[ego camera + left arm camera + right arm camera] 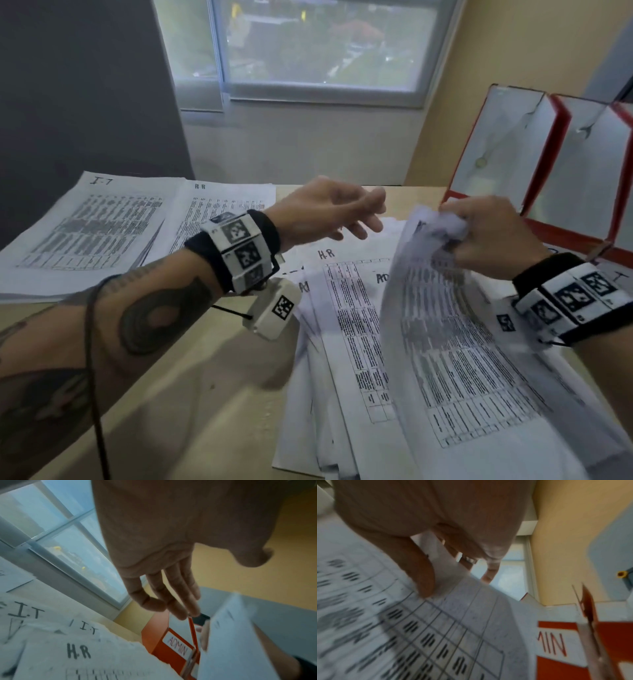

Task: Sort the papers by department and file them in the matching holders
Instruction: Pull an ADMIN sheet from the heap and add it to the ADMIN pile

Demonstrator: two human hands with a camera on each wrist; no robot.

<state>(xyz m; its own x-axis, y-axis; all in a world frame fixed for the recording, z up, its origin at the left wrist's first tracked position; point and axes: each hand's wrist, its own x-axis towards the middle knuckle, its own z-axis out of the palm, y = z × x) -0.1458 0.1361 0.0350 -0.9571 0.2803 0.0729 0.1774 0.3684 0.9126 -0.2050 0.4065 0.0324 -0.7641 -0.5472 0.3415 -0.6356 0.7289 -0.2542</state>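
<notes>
A: The right hand point(493, 236) pinches the lifted sheet point(462, 342) by its far edge, above the unsorted pile point(342, 342), near the red holders point(534, 178) at the right. The left hand point(329, 209) hovers loose, holding nothing.

B: Risk: that crumpled one-corner grip may tear or drop it, and its label is hidden, so misfiling seems possible.

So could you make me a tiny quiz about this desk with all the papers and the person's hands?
1. True or false: the left hand holds a sheet.
2. The right hand grips the lifted sheet by which edge? A top, B bottom.
3. Fill in: the label on the red holder reads ____.

Key: 1 false, it is open and holds nothing; 2 A; 3 ADMIN.
</notes>
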